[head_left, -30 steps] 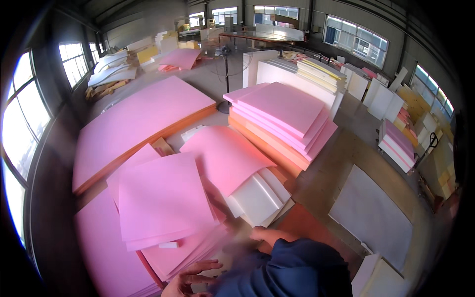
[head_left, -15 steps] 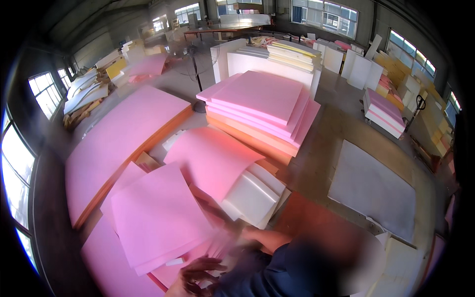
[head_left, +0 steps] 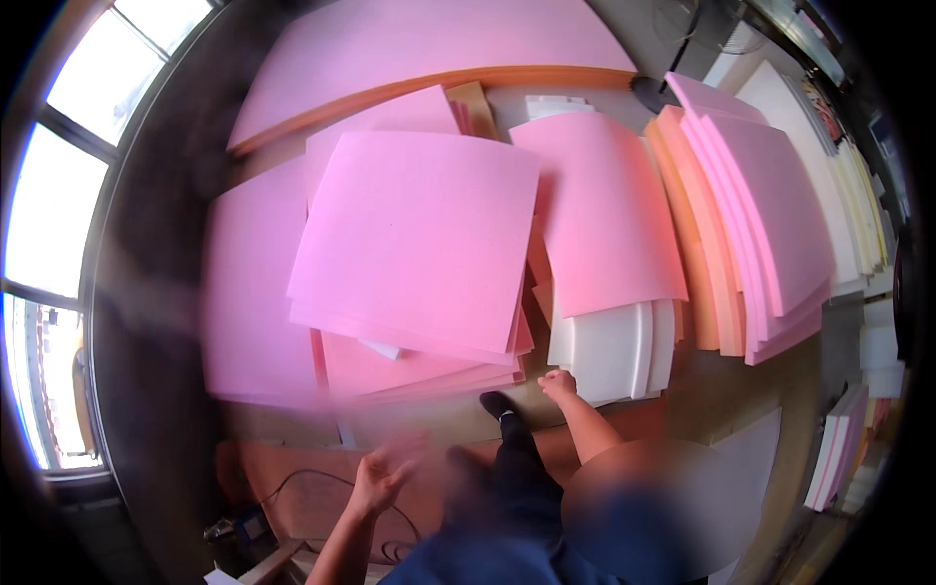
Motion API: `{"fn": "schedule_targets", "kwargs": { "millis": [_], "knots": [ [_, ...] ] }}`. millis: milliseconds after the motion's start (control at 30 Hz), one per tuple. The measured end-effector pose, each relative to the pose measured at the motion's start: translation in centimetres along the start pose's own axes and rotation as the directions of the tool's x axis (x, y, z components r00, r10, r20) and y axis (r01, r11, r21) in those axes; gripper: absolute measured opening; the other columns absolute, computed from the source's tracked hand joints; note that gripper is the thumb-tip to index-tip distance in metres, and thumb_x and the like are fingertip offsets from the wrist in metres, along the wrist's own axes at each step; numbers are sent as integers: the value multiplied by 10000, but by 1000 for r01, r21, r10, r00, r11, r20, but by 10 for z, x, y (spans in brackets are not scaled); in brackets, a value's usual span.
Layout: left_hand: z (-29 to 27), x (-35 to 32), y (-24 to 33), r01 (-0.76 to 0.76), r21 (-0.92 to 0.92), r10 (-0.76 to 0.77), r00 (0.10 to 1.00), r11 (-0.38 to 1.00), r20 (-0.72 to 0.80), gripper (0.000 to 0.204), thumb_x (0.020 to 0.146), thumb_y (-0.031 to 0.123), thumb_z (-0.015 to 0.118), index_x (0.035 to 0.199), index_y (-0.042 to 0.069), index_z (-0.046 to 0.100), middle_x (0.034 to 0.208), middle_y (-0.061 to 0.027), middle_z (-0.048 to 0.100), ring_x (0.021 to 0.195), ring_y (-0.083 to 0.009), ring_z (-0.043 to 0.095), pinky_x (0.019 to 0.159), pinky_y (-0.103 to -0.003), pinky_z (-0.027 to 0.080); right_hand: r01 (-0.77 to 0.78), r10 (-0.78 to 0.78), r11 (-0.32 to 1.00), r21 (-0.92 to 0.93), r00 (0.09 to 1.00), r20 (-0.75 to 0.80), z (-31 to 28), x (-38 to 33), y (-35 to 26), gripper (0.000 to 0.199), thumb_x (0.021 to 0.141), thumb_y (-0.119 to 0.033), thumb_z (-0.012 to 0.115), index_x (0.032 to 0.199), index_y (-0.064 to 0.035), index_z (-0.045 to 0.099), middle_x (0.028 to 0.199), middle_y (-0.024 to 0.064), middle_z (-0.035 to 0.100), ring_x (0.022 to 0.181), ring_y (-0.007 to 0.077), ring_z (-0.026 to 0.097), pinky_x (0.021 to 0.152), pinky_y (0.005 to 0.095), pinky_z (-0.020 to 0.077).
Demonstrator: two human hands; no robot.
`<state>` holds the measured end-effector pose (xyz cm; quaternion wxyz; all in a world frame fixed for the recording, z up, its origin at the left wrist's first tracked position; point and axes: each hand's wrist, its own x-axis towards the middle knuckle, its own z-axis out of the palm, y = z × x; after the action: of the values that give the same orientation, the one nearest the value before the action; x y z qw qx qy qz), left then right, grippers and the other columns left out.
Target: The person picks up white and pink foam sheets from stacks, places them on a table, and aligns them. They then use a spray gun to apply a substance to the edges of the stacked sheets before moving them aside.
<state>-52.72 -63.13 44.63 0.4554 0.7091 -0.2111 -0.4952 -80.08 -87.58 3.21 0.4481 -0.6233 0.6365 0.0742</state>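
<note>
My left hand (head_left: 388, 472) hangs in front of the near edge of the stacked pink foam sheets (head_left: 414, 239). Its thumb stands apart and the fingers are stretched out, their tips smeared by motion; it holds nothing. Over to the right, the fingers of my right hand (head_left: 559, 384) are curled in and nothing shows in them. It hovers by the lower left corner of the white foam sheets (head_left: 609, 351), apart from the pink stack or nearly so. A curved pink sheet (head_left: 604, 214) covers the far part of the white ones.
A large pink slab (head_left: 439, 39) on an orange layer lies at the back. At right rises a pile of pink and orange foam blocks (head_left: 770, 214). A dark cable (head_left: 302, 475) loops near my left forearm. My shoe (head_left: 496, 403) shows between the hands. Windows (head_left: 58, 205) line the left.
The view has tilted down and swung left. My hands, close together before at the stack's near corner, are now spread apart. The foam stacks look unmoved.
</note>
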Motion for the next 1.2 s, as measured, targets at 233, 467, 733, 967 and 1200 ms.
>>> {"fn": "schedule_targets", "kwargs": {
  "millis": [233, 467, 733, 967, 1200],
  "knots": [
    [-3, -99, -176, 725, 357, -636, 689, 589, -348, 382, 882, 254, 698, 1207, 56, 664, 1063, -123, 723, 982, -214, 681, 907, -325, 510, -72, 73, 997, -14, 997, 11, 32, 152, -135, 797, 716, -381, 790, 1311, 69, 508, 1285, 256, 588, 1207, 346, 572, 1023, 401, 446],
    [-9, -197, -258, 579, 659, -657, 735, 480, -167, 405, 906, 405, 602, 1200, 135, 671, 1214, -109, 665, 1121, -318, 617, 951, -391, 491, -3, -34, 841, 541, 998, 57, 98, 222, -147, 980, 680, -310, 822, 1421, 99, 329, 1368, 273, 511, 1281, 353, 507, 1071, 395, 406],
    [5, -119, -166, 747, 71, -649, 616, 661, -446, 392, 886, 329, 667, 1187, 77, 667, 1120, -118, 705, 1075, -256, 660, 963, -351, 489, -288, 288, 957, 21, 949, -124, 83, 216, -181, 868, 684, -214, 813, 1375, 97, 390, 1313, 220, 573, 1167, 326, 594, 991, 382, 466],
    [24, -157, -283, 775, 46, -717, 604, 630, -348, 451, 886, 318, 678, 1236, 36, 632, 1151, -148, 689, 1114, -245, 643, 981, -361, 478, -128, 181, 963, 238, 958, -220, 112, 254, -159, 546, 703, -164, 800, 1170, 65, 635, 1161, 222, 661, 1059, 320, 642, 949, 391, 484],
    [2, -196, -295, 770, 146, -683, 623, 621, -382, 441, 877, 313, 690, 1213, 32, 643, 1129, -137, 699, 1081, -240, 658, 957, -354, 495, 144, -112, 845, 516, 989, -93, 28, 151, -357, 391, 712, -170, 747, 954, 102, 604, 897, 149, 631, 814, 248, 625, 629, 395, 500]
  ]
}}
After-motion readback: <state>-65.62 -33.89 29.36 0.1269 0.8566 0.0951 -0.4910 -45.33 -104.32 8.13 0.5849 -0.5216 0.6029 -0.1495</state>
